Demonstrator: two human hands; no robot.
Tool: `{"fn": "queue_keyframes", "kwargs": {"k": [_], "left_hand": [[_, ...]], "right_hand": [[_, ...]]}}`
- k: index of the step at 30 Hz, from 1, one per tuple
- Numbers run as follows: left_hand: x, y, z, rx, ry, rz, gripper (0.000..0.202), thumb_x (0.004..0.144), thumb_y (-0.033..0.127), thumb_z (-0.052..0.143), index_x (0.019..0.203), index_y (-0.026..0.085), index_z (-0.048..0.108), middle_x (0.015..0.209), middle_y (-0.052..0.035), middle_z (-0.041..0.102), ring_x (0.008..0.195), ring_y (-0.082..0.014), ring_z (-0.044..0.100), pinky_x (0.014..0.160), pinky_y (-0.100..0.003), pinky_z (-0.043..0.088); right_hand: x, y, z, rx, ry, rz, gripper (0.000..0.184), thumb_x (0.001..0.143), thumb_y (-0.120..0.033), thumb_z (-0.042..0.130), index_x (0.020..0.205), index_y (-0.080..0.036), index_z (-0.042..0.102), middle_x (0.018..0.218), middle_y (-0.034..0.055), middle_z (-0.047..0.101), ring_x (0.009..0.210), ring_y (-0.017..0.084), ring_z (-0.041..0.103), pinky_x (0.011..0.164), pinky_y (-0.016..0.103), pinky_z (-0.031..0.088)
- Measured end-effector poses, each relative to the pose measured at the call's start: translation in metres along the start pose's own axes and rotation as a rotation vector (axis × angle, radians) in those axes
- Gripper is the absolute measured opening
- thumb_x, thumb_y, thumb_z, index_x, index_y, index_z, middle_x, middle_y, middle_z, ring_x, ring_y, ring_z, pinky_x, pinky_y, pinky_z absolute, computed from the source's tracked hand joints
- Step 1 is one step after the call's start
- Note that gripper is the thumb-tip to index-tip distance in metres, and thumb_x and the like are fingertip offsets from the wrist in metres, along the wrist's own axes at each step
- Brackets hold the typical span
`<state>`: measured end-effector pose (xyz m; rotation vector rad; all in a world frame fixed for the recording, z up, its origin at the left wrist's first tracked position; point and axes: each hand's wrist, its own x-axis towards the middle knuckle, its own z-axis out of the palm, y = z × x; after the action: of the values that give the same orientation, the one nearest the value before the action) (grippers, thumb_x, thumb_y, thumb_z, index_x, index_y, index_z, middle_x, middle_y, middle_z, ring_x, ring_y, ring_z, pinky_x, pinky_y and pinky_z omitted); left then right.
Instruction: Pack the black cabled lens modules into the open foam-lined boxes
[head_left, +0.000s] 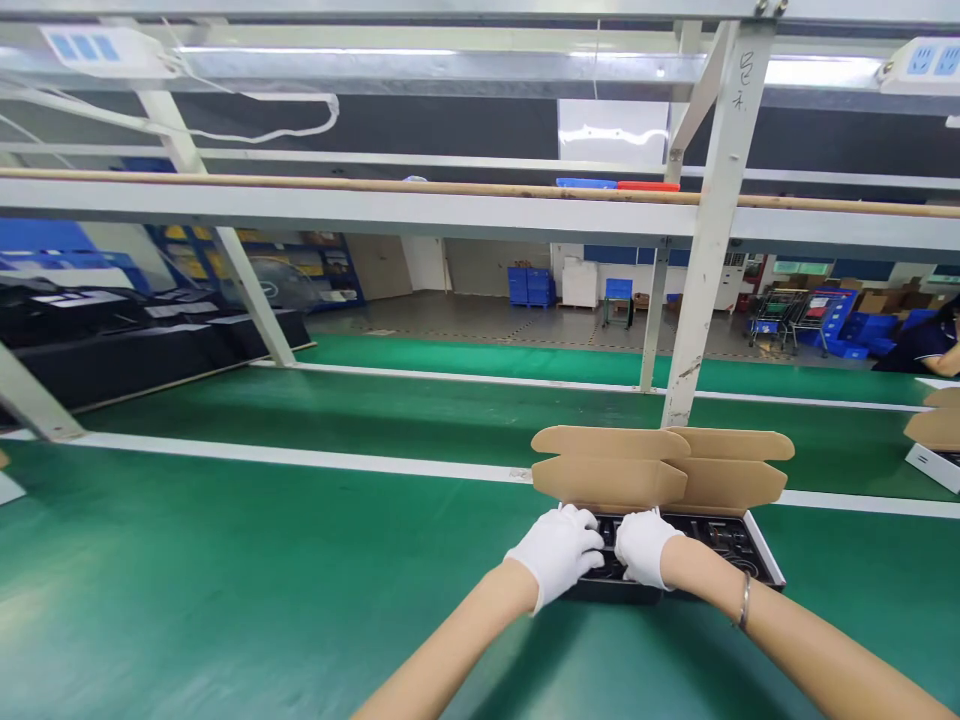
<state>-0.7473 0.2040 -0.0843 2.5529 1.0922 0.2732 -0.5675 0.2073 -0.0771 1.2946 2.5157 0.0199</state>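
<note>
An open cardboard box [739,545] with a white outside sits on the green work surface [225,580], its brown lid flaps [660,465] standing up at the back. A black tray with dark parts fills the inside. My left hand [559,555], in a white glove, rests on the box's left part with fingers curled down onto the tray. Right beside it, my gloved right hand [645,545] presses into the tray near the middle, fingers bent. What the fingers grip, if anything, is hidden. A metal bracelet [744,600] circles my right wrist.
A white metal frame post [701,300] stands just behind the box, with rails overhead. Another open box [934,440] lies at the right edge, and a person in dark clothes [926,345] is behind it. Black boxes [112,340] stack at the left. Blue crates [531,285] stand far back.
</note>
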Motion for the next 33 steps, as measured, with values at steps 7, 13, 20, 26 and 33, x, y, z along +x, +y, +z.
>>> {"fn": "queue_keyframes", "kwargs": {"k": [7,13,20,26,33], "left_hand": [[-0.016,0.012,0.031,0.249,-0.038,-0.041,0.027,0.087,0.035,0.055,0.111,0.027,0.063,0.111,-0.0061,0.064,0.104,-0.0311,0.057,0.076,-0.042,0.053],[-0.018,0.013,0.024,0.291,-0.080,-0.060,0.026,0.088,0.029,0.051,0.112,0.031,0.061,0.114,-0.0021,0.063,0.104,-0.0270,0.058,0.077,-0.039,0.053],[-0.063,-0.004,0.012,0.260,-0.072,-0.244,0.033,0.089,0.025,0.045,0.117,0.034,0.060,0.120,-0.0006,0.061,0.107,-0.0230,0.058,0.086,-0.039,0.053],[-0.077,-0.019,0.009,0.227,-0.115,-0.317,0.038,0.088,0.023,0.043,0.121,0.036,0.058,0.124,0.0003,0.059,0.110,-0.0221,0.058,0.091,-0.039,0.051],[-0.079,-0.017,0.009,0.313,-0.043,-0.240,0.030,0.086,0.022,0.053,0.113,0.035,0.060,0.116,0.0019,0.064,0.102,-0.0240,0.061,0.077,-0.036,0.055]], "right_hand": [[-0.037,0.014,-0.002,0.136,0.164,-0.124,0.035,0.096,-0.036,0.040,0.099,-0.023,0.072,0.093,0.0066,0.073,0.084,0.022,0.065,0.073,0.031,0.045],[-0.120,0.046,0.062,0.073,0.416,0.291,0.028,0.090,-0.036,0.054,0.110,-0.020,0.065,0.094,0.0088,0.069,0.084,0.027,0.062,0.074,0.038,0.046],[-0.183,0.106,0.149,-0.043,0.443,0.500,0.027,0.093,-0.024,0.044,0.107,-0.021,0.066,0.087,0.0078,0.069,0.075,0.022,0.063,0.086,0.045,0.046],[-0.116,0.208,0.127,0.023,0.407,0.554,0.031,0.091,-0.024,0.045,0.111,-0.022,0.069,0.098,0.0097,0.071,0.096,0.025,0.062,0.099,0.043,0.039],[-0.005,0.265,0.088,0.014,0.426,0.434,0.031,0.089,-0.025,0.049,0.108,-0.022,0.073,0.103,0.0082,0.073,0.100,0.025,0.064,0.108,0.045,0.032]]}}
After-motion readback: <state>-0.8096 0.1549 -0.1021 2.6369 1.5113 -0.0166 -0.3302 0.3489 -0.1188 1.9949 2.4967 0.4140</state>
